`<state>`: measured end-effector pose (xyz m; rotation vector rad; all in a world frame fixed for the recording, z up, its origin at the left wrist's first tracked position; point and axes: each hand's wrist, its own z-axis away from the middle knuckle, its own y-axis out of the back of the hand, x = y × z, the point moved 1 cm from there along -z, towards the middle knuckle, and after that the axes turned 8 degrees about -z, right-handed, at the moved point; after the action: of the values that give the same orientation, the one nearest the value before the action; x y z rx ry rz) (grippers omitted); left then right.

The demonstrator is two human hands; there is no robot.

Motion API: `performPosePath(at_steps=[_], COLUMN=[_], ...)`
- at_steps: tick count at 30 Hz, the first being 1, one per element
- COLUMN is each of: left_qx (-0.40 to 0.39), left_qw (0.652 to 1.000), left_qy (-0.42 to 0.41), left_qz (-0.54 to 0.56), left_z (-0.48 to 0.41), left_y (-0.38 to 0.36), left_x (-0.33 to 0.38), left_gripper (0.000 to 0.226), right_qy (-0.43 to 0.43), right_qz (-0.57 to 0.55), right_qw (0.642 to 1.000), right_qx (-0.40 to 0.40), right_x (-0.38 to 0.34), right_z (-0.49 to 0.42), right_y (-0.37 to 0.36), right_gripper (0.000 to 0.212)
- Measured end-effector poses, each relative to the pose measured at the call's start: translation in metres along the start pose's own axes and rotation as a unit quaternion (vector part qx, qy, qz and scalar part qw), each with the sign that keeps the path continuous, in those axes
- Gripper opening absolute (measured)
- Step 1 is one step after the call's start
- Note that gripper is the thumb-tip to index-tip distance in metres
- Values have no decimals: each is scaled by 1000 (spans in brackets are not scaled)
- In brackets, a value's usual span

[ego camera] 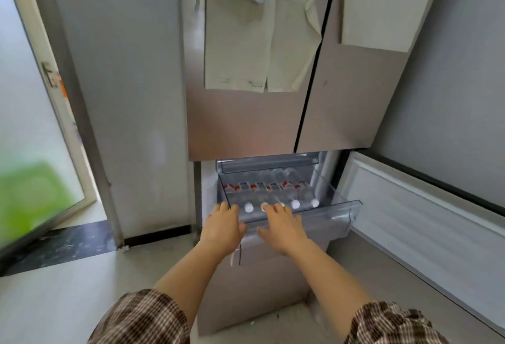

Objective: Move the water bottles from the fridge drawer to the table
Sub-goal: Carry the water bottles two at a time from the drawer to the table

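Note:
Several clear water bottles [296,196] with white caps and red labels lie side by side in a pulled-out transparent fridge drawer [344,208]. My left hand [224,227] rests on the drawer's front left corner, fingers spread over the rim. My right hand [281,224] reaches over the front rim, fingertips among the white caps near the middle. Neither hand holds a bottle. The table is not in view.
The fridge's upper doors [246,119] are shut, with papers stuck on them. An open lower door [426,207] swings out at the right. A glass door [32,130] stands at the left. Below the drawer is the closed lower fridge front [262,283].

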<state>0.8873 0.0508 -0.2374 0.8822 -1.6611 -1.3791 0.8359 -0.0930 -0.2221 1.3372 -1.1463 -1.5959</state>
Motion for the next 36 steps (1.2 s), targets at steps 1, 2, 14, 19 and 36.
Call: performPosePath(at_steps=[1, 2, 14, 19, 36], left_qx=[-8, -13, -88, -158, -255], left_qw=[1000, 1000, 985, 955, 918], left_qy=[-1, -1, 1, 13, 68], left_qz=[-4, -8, -145, -249, -296], left_z=[-12, -24, -140, -185, -225], left_y=[-6, -12, -75, -113, -153], left_x=[1, 2, -8, -4, 4], left_gripper=[42, 43, 55, 70, 40], right_qy=[-3, -7, 41, 110, 211], right_qz=[-2, -2, 12, 54, -5], right_qw=[1000, 1000, 993, 982, 957], right_qx=[-4, -7, -111, -141, -200], right_x=[7, 13, 69, 92, 108], right_z=[-12, -25, -173, -233, -278], right_y=[-2, -4, -38, -70, -110], right_gripper=[55, 55, 50, 45, 52])
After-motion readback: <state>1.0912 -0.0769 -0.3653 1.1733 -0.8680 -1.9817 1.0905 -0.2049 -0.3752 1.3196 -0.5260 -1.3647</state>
